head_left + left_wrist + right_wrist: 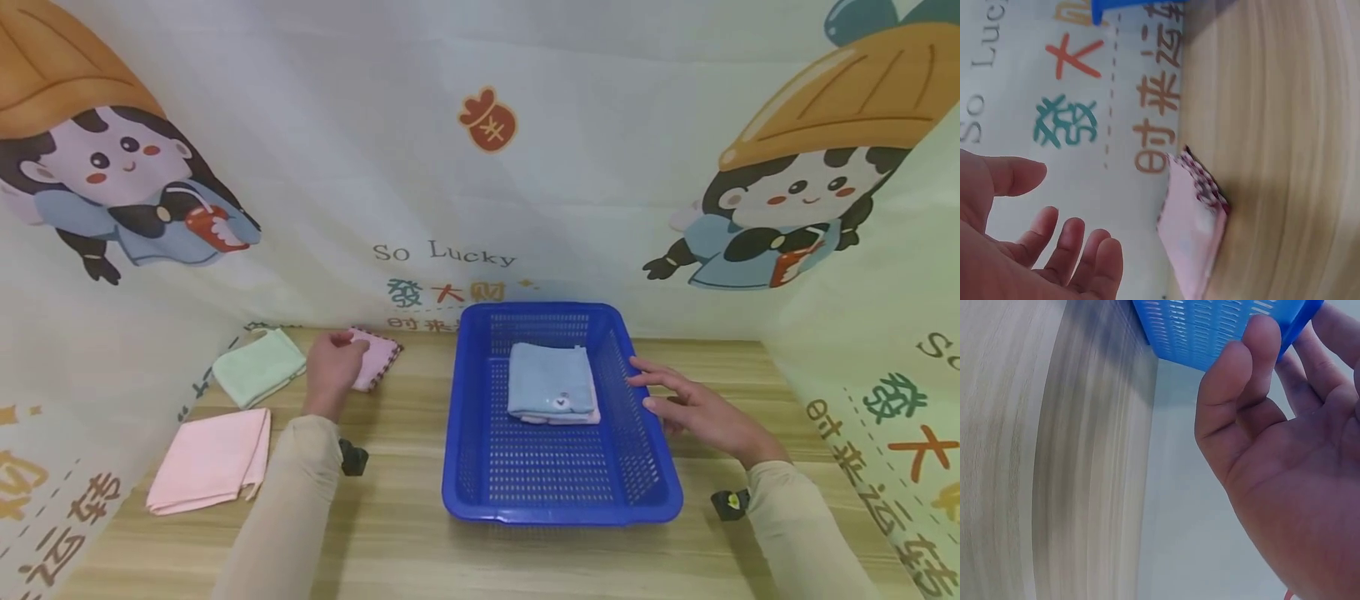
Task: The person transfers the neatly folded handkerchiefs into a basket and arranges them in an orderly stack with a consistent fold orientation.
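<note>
My left hand (335,367) hovers at the left edge of a small folded pink towel (375,360) with a dark checkered trim. In the left wrist view its fingers are loosely bent, with nothing between them, and the pink towel (1194,219) lies apart from them. A blue mesh basket (551,510) stands at the middle of the table. Inside, a folded light blue towel (550,379) with a bear face lies on a paler pinkish one. Fingertips of my right hand (693,408) rest at the basket's right rim; in the right wrist view two bent fingers overlap its outer wall (1185,331).
Left of my left hand lie a folded mint green towel (258,367) and, nearer, a folded light pink towel (213,458). A printed white cloth (600,167) stands as a wall behind and at both sides of the wooden table (405,517).
</note>
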The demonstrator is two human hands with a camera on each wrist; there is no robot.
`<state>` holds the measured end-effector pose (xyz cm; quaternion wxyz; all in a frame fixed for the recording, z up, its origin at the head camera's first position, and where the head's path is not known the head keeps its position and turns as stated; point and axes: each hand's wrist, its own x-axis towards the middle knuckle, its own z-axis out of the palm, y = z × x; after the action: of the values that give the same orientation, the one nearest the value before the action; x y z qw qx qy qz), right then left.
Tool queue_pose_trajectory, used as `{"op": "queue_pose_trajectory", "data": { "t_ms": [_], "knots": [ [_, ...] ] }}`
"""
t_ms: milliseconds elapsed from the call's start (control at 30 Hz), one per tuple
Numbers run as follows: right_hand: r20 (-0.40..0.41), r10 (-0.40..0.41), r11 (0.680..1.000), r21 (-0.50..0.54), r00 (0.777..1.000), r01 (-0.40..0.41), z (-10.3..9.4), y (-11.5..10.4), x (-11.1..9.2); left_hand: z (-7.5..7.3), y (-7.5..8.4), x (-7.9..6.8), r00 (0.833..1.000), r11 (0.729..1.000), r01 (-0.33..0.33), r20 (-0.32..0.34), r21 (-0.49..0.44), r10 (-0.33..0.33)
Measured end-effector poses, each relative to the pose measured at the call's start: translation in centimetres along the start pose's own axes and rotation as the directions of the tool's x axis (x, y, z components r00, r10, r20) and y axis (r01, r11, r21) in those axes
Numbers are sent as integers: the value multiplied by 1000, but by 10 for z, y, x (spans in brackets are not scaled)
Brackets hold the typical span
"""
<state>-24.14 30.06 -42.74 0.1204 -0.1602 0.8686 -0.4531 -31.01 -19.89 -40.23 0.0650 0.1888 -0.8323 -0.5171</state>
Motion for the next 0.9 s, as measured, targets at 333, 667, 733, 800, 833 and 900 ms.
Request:
{"op": "queue_pose_trajectory", "data": {
  "t_ms": [333,667,733,800,833,900],
  "knots": [
    [-7,11,1000,1,1000,-11,0,0,1,-14,-21,27,999,998,30,-35,56,-28],
    [-7,0,1000,30,1000,1,-1,2,1,-27,-38,50,999,988,29,-20,155,-26],
    [-4,-2,999,41,1000,2,-1,3,1,-28,-41,53,999,984,33,-14,177,-31],
    [-2,1,999,51,1000,-1,0,3,1,-30,-45,56,999,980,44,-1,196,-44],
    [-2,2,999,53,1000,-2,0,3,1,-31,-46,56,999,978,49,9,203,-52],
    [-4,6,999,49,1000,-6,0,3,1,-32,-50,58,998,974,56,29,221,-63]
  ]
}}
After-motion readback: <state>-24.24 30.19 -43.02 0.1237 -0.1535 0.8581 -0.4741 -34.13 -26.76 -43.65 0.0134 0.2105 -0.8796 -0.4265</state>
